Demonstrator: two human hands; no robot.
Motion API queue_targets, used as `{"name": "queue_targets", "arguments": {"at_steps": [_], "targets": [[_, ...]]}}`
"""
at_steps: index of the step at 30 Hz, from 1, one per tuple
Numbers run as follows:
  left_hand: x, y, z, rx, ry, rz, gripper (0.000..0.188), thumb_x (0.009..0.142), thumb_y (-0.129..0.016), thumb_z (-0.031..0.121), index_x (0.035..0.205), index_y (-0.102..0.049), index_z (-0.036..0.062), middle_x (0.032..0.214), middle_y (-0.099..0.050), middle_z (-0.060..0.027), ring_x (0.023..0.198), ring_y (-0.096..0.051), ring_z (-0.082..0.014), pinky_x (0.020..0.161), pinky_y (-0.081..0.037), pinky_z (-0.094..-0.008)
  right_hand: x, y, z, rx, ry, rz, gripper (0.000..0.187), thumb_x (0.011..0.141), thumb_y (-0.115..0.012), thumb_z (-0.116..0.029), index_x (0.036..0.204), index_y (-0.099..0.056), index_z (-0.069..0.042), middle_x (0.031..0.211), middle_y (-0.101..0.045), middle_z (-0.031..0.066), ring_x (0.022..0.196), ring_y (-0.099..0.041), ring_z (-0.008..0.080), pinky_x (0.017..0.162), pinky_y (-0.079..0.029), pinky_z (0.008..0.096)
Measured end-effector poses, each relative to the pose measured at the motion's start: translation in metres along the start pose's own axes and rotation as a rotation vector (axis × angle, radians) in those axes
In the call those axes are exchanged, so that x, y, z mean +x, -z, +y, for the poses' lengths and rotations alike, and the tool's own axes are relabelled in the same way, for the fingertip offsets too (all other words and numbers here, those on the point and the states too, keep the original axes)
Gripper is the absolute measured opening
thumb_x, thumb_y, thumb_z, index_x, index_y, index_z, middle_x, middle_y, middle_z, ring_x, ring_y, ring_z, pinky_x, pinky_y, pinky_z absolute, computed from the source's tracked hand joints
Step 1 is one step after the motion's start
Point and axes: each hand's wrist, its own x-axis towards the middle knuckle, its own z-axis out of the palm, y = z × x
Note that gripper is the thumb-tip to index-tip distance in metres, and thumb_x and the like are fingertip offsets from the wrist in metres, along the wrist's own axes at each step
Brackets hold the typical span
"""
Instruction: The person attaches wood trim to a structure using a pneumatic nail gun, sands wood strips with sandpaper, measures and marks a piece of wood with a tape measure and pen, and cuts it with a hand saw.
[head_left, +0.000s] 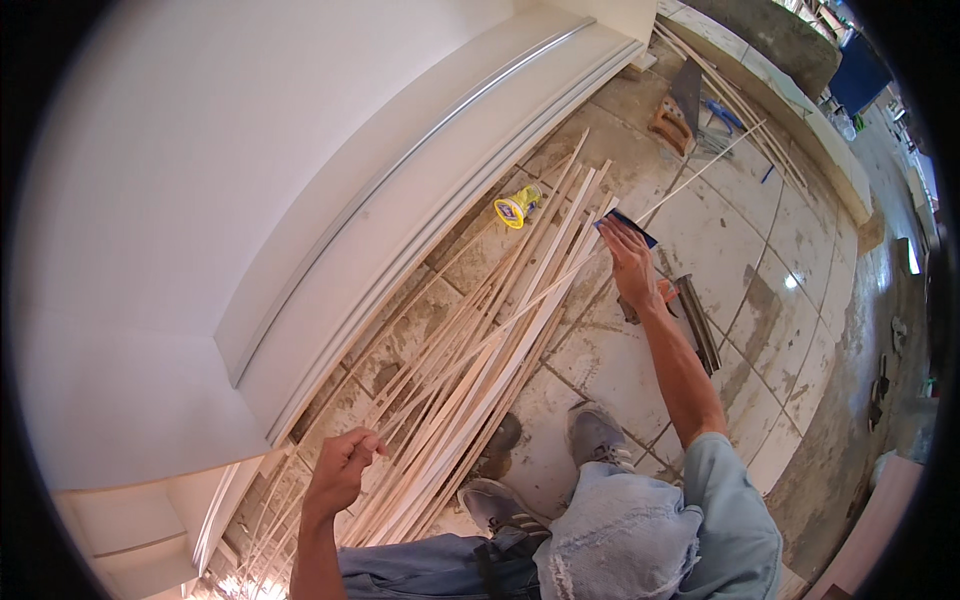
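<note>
My left hand [342, 468] is closed around the near end of a thin wooden strip [470, 345], part of a pile of several long pale wooden strips [500, 300] lying on the tiled floor. My right hand [630, 262] reaches forward over the far end of the pile, fingers spread on a dark blue flat piece [638, 226] pressed against the strip ends. Below me are my knees in torn jeans and grey shoes [597, 432].
A white curved wall panel [400, 200] runs along the left. A yellow glue bottle [517, 207] lies by the strips. A handsaw [678, 110] lies further off, a dark metal tool [697, 322] to the right on the tiles.
</note>
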Motion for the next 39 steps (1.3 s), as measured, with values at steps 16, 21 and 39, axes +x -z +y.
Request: {"name": "queue_targets", "arguments": {"at_steps": [16, 21, 39], "targets": [[0.012, -0.002, -0.011, -0.030, 0.055, -0.105, 0.033, 0.103, -0.052, 0.026, 0.089, -0.068, 0.0013, 0.063, -0.039, 0.0054, 0.058, -0.034, -0.0057, 0.055, -0.030, -0.0246, -0.010, -0.019, -0.064, 0.073, 0.053, -0.040, 0.041, 0.085, -0.056, 0.003, 0.126, -0.063, 0.000, 0.130, -0.064, 0.0172, 0.126, -0.058, 0.0319, 0.107, -0.044, 0.0441], [0.029, -0.007, -0.021, -0.223, 0.145, -0.175, 0.034, 0.104, -0.051, 0.027, 0.087, -0.066, 0.0010, 0.061, -0.035, 0.0074, 0.055, -0.031, -0.0041, 0.052, -0.028, -0.0235, 0.006, -0.026, -0.113, 0.073, 0.032, 0.104, 0.044, 0.080, -0.055, 0.005, 0.123, -0.065, 0.003, 0.127, -0.065, 0.0189, 0.123, -0.059, 0.0332, 0.106, -0.045, 0.0439], [0.022, -0.008, -0.006, -0.185, 0.196, -0.315, 0.037, 0.106, -0.051, 0.033, 0.092, -0.066, 0.0016, 0.062, -0.035, 0.0069, 0.057, -0.033, -0.0050, 0.052, -0.031, -0.0234, 0.025, 0.014, 0.001, -0.169, 0.177, -0.091, 0.054, 0.079, -0.060, 0.004, 0.132, -0.059, -0.002, 0.134, -0.061, 0.0158, 0.127, -0.057, 0.0307, 0.104, -0.046, 0.0437]]}}
